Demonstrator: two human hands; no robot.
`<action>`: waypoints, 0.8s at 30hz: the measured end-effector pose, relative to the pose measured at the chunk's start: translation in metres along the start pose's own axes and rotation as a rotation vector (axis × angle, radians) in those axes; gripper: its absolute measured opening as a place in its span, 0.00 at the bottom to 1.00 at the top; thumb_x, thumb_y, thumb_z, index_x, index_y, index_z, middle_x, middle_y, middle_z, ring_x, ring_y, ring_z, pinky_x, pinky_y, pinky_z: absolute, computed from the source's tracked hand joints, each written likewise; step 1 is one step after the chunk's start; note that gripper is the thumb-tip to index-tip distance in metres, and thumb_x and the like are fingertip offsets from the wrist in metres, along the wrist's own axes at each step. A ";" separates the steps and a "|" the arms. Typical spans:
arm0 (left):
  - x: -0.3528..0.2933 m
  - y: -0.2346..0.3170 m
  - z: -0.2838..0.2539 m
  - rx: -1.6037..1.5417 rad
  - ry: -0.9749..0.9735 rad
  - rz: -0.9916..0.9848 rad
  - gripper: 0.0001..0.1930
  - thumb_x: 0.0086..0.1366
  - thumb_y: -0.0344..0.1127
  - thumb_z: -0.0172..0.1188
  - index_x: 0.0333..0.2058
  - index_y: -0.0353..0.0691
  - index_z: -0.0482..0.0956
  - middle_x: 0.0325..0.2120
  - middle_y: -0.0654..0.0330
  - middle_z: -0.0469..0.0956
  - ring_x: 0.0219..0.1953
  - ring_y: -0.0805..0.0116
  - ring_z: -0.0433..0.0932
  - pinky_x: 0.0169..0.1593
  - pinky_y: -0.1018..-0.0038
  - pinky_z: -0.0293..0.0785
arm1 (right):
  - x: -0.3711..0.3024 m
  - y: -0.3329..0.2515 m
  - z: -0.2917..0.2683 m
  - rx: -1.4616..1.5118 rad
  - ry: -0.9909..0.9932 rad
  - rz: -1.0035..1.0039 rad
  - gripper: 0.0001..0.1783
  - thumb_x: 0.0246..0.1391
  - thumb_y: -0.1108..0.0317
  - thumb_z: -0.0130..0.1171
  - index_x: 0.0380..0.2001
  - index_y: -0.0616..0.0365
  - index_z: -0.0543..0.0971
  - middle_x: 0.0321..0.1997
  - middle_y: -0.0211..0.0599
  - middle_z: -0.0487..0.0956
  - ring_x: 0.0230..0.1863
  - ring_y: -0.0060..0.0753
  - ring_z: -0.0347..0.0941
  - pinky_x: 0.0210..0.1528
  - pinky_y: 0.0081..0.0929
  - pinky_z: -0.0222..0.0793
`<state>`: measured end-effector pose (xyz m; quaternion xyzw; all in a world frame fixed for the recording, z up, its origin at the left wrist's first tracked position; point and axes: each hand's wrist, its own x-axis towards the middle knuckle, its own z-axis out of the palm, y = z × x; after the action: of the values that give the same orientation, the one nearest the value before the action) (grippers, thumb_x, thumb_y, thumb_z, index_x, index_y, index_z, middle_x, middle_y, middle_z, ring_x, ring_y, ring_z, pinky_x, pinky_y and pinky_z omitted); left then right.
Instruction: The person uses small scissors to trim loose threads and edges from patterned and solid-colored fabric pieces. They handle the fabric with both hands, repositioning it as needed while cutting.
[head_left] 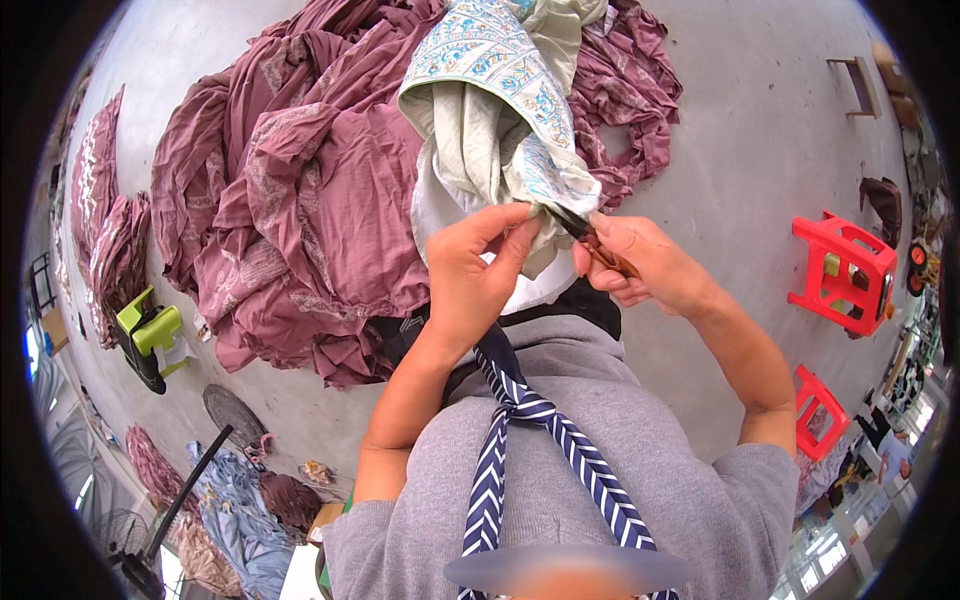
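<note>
A pale green garment with a white border of blue and tan flowers lies across my lap and spills away from me. My left hand pinches its edge between thumb and forefinger. From the right, my right hand grips small thread snips with dark blades and an orange-brown handle. The blades point left and meet the cloth close to my left fingertips. Whether they have closed on a thread is too small to tell. White cloth shows beneath the garment.
A big heap of mauve patterned fabric covers the floor ahead and left. A red plastic stool stands at the right, with another red stool nearer. At the left is a lime green stool. Blue cloth lies behind on the left.
</note>
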<state>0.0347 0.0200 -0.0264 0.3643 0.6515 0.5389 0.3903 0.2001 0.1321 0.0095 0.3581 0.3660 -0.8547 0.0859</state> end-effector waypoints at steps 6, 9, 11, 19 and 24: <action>0.008 -0.004 -0.002 0.018 -0.010 0.136 0.05 0.57 0.26 0.60 0.31 0.31 0.77 0.24 0.60 0.74 0.23 0.76 0.71 0.28 0.81 0.67 | -0.003 -0.016 0.016 -0.801 0.521 -0.533 0.10 0.54 0.64 0.56 0.32 0.61 0.72 0.15 0.23 0.62 0.15 0.14 0.52 0.18 0.16 0.49; 0.007 -0.003 0.004 0.056 -0.030 0.210 0.04 0.57 0.25 0.59 0.31 0.31 0.76 0.26 0.59 0.73 0.22 0.74 0.71 0.27 0.81 0.67 | 0.016 -0.018 0.017 -1.005 0.519 -0.678 0.09 0.46 0.72 0.61 0.32 0.62 0.73 0.16 0.30 0.66 0.16 0.18 0.57 0.19 0.20 0.54; 0.006 -0.004 0.007 0.054 -0.033 0.194 0.04 0.56 0.24 0.59 0.31 0.31 0.76 0.27 0.58 0.74 0.22 0.74 0.71 0.27 0.80 0.68 | 0.021 -0.022 0.016 -1.094 0.511 -0.616 0.08 0.44 0.69 0.59 0.28 0.60 0.74 0.20 0.44 0.75 0.22 0.46 0.73 0.24 0.35 0.64; 0.008 -0.003 0.011 0.218 0.017 0.221 0.04 0.57 0.24 0.58 0.32 0.32 0.77 0.22 0.58 0.76 0.21 0.73 0.73 0.25 0.79 0.69 | 0.024 -0.006 0.018 -1.097 0.452 -0.753 0.06 0.41 0.74 0.58 0.27 0.61 0.73 0.19 0.40 0.74 0.19 0.39 0.72 0.23 0.30 0.65; 0.002 -0.011 0.001 -0.137 -0.053 -0.173 0.05 0.61 0.26 0.56 0.34 0.31 0.78 0.21 0.60 0.75 0.20 0.75 0.72 0.26 0.80 0.69 | 0.022 -0.016 0.003 -0.815 0.681 -0.650 0.06 0.45 0.75 0.58 0.29 0.62 0.74 0.18 0.27 0.71 0.19 0.15 0.64 0.21 0.17 0.60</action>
<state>0.0341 0.0210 -0.0377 0.2934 0.6315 0.5366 0.4766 0.1765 0.1440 0.0050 0.4193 0.7598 -0.4667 -0.1703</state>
